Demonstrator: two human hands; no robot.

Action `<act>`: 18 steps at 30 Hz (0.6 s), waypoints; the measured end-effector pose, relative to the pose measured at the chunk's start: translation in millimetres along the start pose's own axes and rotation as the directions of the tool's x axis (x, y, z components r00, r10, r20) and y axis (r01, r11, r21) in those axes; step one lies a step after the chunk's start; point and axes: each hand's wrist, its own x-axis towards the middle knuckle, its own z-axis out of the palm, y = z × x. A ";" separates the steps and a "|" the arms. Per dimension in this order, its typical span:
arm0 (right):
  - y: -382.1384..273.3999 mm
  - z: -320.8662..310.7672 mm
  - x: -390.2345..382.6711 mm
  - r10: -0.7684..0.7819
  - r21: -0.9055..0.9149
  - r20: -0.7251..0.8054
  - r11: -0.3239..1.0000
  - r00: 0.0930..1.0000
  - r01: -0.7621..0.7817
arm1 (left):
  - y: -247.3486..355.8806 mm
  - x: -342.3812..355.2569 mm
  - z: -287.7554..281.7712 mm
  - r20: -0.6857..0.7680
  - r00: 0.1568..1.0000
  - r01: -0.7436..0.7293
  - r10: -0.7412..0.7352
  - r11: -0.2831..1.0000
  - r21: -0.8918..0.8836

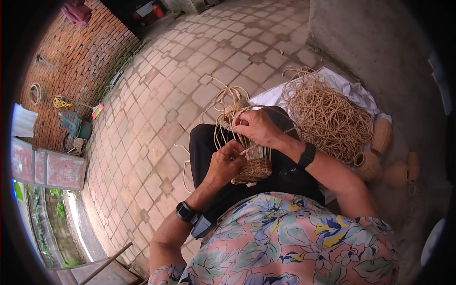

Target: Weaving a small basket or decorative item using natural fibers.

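A partly woven straw-coloured basket (252, 173) rests on my lap, with loose upright strands rising from its dense woven base. My left hand (226, 162) is closed at the left of the strands, just above the base, gripping a strand. My right hand (258, 127) is higher up, fingers pinched on a cord among the upright strands. Long loops of cord trail beyond both hands over my dark trousers (203, 142).
A big tangled pile of cord (327, 118) lies on a white sheet (344, 81) at the right, beside several woven vessels (366, 166). A concrete wall (365, 38) stands on the right; a brick wall (61, 57) and metal panels (59, 168) are at the left, beyond the paving (142, 142).
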 end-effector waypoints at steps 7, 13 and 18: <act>-3.0 21.3 -4.7 0.023 -0.510 0.101 0.860 0.995 0.032 | -6.3 -1.0 -3.2 -0.008 1.000 0.013 -0.013 0.996 0.092; 12.0 13.5 -32.3 0.133 0.167 -0.146 0.980 0.980 -0.108 | 8.5 -5.0 -27.6 0.127 0.990 -0.048 0.059 0.995 -0.085; 10.1 -25.1 -69.3 0.251 0.819 0.323 0.409 0.912 -0.403 | 6.2 -3.6 -37.2 0.185 0.982 -0.047 0.035 0.997 0.059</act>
